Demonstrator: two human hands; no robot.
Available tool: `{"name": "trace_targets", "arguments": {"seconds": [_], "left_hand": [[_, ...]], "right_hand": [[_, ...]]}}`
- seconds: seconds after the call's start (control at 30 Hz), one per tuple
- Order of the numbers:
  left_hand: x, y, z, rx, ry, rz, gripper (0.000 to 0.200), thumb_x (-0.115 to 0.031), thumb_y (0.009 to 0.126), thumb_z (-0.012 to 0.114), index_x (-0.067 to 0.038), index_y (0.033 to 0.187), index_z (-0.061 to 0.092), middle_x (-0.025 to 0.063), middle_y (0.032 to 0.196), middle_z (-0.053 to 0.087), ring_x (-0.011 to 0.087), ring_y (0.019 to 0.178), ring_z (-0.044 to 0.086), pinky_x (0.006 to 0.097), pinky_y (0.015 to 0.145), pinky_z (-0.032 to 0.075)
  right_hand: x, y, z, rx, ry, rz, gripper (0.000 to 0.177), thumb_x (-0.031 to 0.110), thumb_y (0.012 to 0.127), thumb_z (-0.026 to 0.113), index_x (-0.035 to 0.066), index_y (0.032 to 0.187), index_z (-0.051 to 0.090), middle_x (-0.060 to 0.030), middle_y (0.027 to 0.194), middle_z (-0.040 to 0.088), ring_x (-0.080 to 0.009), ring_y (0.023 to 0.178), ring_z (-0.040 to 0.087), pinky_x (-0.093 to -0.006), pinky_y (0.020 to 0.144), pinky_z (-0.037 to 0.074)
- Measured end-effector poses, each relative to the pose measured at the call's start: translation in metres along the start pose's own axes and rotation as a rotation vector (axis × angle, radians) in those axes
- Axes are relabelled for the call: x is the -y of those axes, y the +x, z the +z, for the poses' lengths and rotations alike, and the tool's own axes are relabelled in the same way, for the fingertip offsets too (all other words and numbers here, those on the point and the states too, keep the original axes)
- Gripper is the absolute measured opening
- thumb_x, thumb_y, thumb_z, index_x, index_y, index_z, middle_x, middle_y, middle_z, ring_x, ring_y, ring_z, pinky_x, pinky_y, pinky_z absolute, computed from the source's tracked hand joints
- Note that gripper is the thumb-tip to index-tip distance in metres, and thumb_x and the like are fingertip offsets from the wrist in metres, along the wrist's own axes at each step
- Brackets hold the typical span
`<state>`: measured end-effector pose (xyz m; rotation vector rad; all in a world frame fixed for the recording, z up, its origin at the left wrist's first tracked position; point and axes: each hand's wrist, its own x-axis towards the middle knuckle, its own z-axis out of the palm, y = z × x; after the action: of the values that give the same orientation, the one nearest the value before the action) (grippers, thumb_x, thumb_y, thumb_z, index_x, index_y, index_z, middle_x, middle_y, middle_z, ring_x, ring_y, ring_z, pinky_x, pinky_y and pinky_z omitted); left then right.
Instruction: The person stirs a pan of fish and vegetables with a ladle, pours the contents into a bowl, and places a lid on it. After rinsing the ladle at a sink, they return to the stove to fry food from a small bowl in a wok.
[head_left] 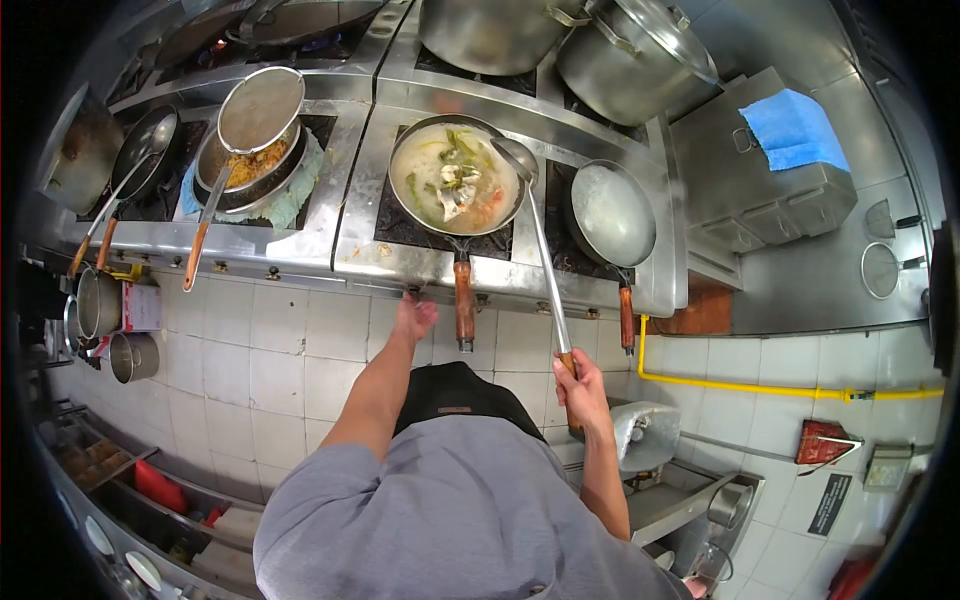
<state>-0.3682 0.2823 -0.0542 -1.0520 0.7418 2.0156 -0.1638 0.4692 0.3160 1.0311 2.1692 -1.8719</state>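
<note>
My right hand [583, 385] is wrapped round the wooden handle of a long metal ladle [543, 250]. The ladle's bowl rests at the right rim of a wok [415, 215] of pale, milky soup with green and red pieces. My left hand [416, 316] reaches to the stove's front edge, at a burner knob [413, 292] left of the wok's wooden handle; its fingertips are partly hidden under the edge. To the right of the soup stands another pan [612, 215] with whitish, cloudy liquid.
Two large pots [490, 35] stand behind the woks. On the left, a strainer [262, 108] lies over a bowl of brown food, near a black pan [145, 160] with a ladle. A blue cloth [795, 130] hangs over a metal box at right. A yellow pipe [740, 384] runs below.
</note>
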Motion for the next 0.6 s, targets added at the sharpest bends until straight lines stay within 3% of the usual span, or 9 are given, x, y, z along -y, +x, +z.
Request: {"name": "trace_targets", "arguments": {"seconds": [0.1,0.2,0.3,0.33,0.43,0.57,0.6], "left_hand": [[0.02,0.027,-0.031,0.418,0.092,-0.172,0.049,-0.052,0.095,0.036,-0.007,0.103,0.055,0.0081,0.08,0.059,0.0239,0.073,0.06,0.039,0.072,0.052],[0.023,-0.072,0.014,0.626,0.108,-0.301,0.054,-0.052,0.096,0.034,-0.004,0.099,0.058,0.009,0.078,0.061,0.0244,0.069,0.061,0.0373,0.072,0.053],[0.006,-0.204,0.075,0.599,0.102,-0.222,0.055,-0.052,0.097,0.032,-0.003,0.106,0.057,0.0112,0.087,0.063,0.0247,0.077,0.063,0.0369,0.073,0.052],[0.003,-0.216,0.078,0.631,0.099,-0.202,0.057,-0.052,0.097,0.032,-0.002,0.108,0.057,0.0117,0.094,0.064,0.0244,0.085,0.063,0.0379,0.075,0.052],[-0.01,-0.257,0.098,0.658,0.149,-0.098,0.055,-0.05,0.097,0.033,-0.003,0.111,0.057,0.0101,0.096,0.063,0.0229,0.088,0.061,0.0369,0.076,0.051],[-0.011,-0.253,0.093,0.624,0.192,-0.04,0.05,-0.049,0.096,0.038,-0.006,0.113,0.056,0.0073,0.091,0.062,0.0194,0.084,0.06,0.0341,0.074,0.05],[-0.01,-0.248,0.089,0.622,0.187,-0.027,0.048,-0.048,0.096,0.039,-0.006,0.113,0.056,0.0066,0.09,0.061,0.0186,0.083,0.059,0.0333,0.073,0.05]], "right_hand": [[-0.005,0.011,-0.002,0.024,0.022,0.003,0.018,0.017,0.093,0.056,0.003,0.104,0.053,0.002,0.065,0.045,-0.006,0.048,0.043,-0.0231,0.042,0.037],[-0.005,0.023,-0.002,0.062,0.026,-0.001,0.018,0.019,0.094,0.054,0.003,0.102,0.052,0.0018,0.065,0.045,-0.0065,0.048,0.044,-0.0236,0.042,0.037],[-0.005,0.037,0.009,0.079,0.069,0.028,0.018,0.021,0.094,0.054,0.004,0.099,0.05,0.0015,0.064,0.045,-0.0069,0.048,0.044,-0.0243,0.042,0.038],[-0.01,0.045,0.012,0.095,0.072,0.023,0.019,0.023,0.094,0.054,0.005,0.096,0.049,0.0014,0.064,0.045,-0.0072,0.048,0.044,-0.0247,0.042,0.039],[-0.007,0.071,0.022,0.131,0.041,0.021,0.019,0.024,0.094,0.053,0.005,0.096,0.05,0.0016,0.065,0.046,-0.0065,0.049,0.043,-0.0233,0.042,0.038],[0.005,0.105,0.025,0.199,-0.17,-0.048,0.023,0.027,0.093,0.054,0.005,0.094,0.049,-0.0004,0.065,0.047,-0.0083,0.048,0.046,-0.0257,0.042,0.04],[0.017,0.103,0.022,0.182,-0.257,-0.04,0.026,0.028,0.09,0.056,0.002,0.092,0.05,-0.0065,0.066,0.052,-0.0166,0.051,0.051,-0.0322,0.048,0.043]]}}
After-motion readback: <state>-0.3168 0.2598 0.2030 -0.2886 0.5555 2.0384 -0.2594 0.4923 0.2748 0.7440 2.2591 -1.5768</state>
